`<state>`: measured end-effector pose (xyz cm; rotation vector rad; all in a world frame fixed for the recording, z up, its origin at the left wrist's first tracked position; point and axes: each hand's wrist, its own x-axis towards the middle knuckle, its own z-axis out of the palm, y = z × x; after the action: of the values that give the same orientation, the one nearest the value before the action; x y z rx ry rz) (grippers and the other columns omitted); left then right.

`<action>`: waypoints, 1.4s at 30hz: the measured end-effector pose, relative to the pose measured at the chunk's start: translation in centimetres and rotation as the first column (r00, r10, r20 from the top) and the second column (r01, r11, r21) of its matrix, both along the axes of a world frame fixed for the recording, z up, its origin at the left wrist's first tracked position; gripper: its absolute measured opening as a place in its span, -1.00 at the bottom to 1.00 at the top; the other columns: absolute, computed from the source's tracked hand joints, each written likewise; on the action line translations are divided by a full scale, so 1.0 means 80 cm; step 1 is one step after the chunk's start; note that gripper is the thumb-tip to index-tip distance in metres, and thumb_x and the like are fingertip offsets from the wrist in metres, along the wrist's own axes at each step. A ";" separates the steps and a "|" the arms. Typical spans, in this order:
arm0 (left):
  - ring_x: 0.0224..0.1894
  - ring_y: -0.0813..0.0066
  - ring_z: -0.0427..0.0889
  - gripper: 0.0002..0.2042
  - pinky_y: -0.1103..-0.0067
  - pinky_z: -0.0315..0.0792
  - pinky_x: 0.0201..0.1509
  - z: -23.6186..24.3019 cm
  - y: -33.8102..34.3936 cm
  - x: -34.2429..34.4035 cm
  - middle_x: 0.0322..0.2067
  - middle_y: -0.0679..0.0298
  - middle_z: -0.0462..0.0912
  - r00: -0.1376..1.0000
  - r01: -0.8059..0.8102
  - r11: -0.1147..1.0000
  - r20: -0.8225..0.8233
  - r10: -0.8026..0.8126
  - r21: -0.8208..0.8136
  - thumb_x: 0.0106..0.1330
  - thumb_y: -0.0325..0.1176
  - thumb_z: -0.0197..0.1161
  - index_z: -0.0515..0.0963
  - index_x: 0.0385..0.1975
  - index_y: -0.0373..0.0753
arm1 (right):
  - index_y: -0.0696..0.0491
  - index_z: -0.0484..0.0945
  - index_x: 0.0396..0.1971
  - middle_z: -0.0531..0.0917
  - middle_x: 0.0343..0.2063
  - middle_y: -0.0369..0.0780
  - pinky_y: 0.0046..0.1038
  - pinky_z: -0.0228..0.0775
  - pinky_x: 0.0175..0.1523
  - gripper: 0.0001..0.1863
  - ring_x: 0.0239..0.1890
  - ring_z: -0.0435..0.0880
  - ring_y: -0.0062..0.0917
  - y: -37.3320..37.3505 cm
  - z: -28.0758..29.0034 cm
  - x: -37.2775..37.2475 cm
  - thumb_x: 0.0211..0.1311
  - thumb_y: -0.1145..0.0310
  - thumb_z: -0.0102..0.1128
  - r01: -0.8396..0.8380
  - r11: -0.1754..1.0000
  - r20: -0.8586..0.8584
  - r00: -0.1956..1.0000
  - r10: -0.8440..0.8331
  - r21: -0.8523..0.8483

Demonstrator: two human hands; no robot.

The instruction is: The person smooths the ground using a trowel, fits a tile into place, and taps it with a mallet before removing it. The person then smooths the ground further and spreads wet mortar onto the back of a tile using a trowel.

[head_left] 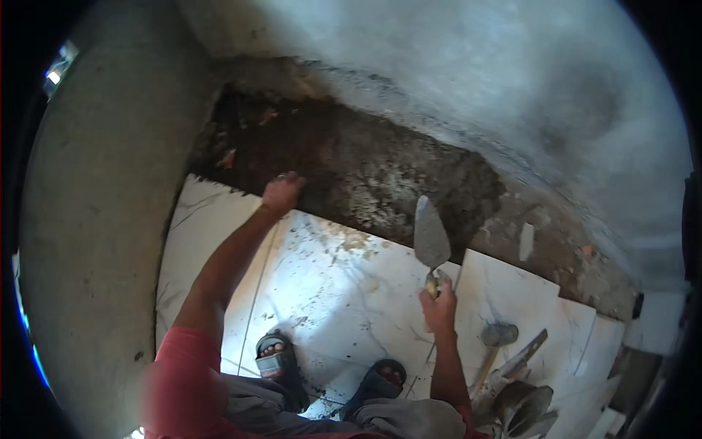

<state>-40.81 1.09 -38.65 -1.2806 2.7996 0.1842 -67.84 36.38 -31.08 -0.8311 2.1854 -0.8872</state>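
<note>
My left hand (284, 192) reaches over the far edge of the marbled white tiles (197, 212) into the dark, rough mortar bed (329, 154), its fingers curled; what is in them, if anything, is too small to make out. My right hand (440, 304) grips the handle of a trowel (430, 234), whose grey blade points away from me over the tile edge and the mortar. Bits of mortar are scattered on the middle tile beside a joint.
A pale rough wall (468, 66) borders the bed; a grey concrete surface (95, 219) is at left. A rubber mallet (499, 334), a long metal tool (530, 347), a dark bucket-like container (521, 406) and stacked tiles (585, 329) lie at right. My sandalled feet (274, 355) stand on the tiles.
</note>
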 end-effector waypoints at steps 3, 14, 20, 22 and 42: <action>-0.09 0.14 0.53 -0.70 0.25 0.51 -0.14 -0.036 -0.026 -0.001 -0.17 0.14 0.47 0.991 0.117 0.987 -0.049 -0.123 -0.109 0.09 -0.49 0.10 0.48 -0.15 -0.08 | 0.27 0.31 0.06 0.58 -0.18 0.06 -0.33 0.42 -0.01 -0.41 -0.17 0.62 -0.19 0.054 -0.018 -0.010 0.01 0.37 0.21 0.054 0.998 -0.079 0.996 -0.053 0.021; -0.11 0.00 0.52 -0.67 0.30 0.47 -0.06 -0.056 -0.097 0.039 -0.12 0.08 0.50 0.944 0.115 0.947 -0.265 -0.198 -0.299 0.10 -0.57 0.00 0.44 -0.10 -0.19 | 0.20 0.35 -0.09 0.52 -0.46 -0.15 -0.45 0.40 -0.42 -0.61 -0.46 0.55 -0.48 0.145 0.017 -0.061 0.08 0.41 0.19 0.264 0.963 -0.132 0.958 -0.254 0.059; 0.20 -0.08 0.31 -0.51 0.32 0.31 0.21 0.015 -0.103 0.074 0.17 -0.16 0.27 0.847 -0.335 0.891 -0.512 0.142 -0.307 0.17 -0.55 0.02 0.27 0.18 -0.27 | 0.18 0.28 -0.02 0.47 -0.16 0.08 -0.06 0.38 -0.10 -0.55 -0.14 0.51 0.05 0.038 0.010 -0.151 0.12 0.31 0.10 -0.147 0.973 -0.571 0.790 0.224 0.178; 0.27 -0.11 0.19 -0.33 0.31 0.25 0.26 -0.018 -0.077 0.106 0.26 -0.22 0.09 0.932 0.041 0.937 -0.324 -0.161 -0.346 0.14 -0.40 0.20 0.11 0.29 -0.22 | 0.13 0.21 0.04 0.45 -0.11 0.07 -0.03 0.38 -0.08 -0.55 -0.12 0.52 0.06 -0.041 -0.001 -0.178 0.16 0.34 0.04 -0.172 0.963 -0.595 0.759 0.264 0.208; 0.22 -0.47 0.12 0.32 0.05 0.29 0.20 0.014 0.141 0.005 0.28 -0.42 -0.24 0.841 0.046 0.952 0.502 -0.201 0.303 -0.33 0.13 0.53 -0.30 0.36 -0.25 | 0.05 0.35 -0.07 0.59 -0.23 0.05 -0.09 0.45 -0.08 -0.64 -0.19 0.60 -0.03 -0.020 -0.019 -0.224 0.11 0.31 0.09 -0.412 0.656 -0.307 0.644 0.700 0.633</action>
<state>-40.42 12.35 -37.54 -0.9044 2.2714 0.1796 -85.77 34.79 -32.63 -1.5046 2.1757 0.3117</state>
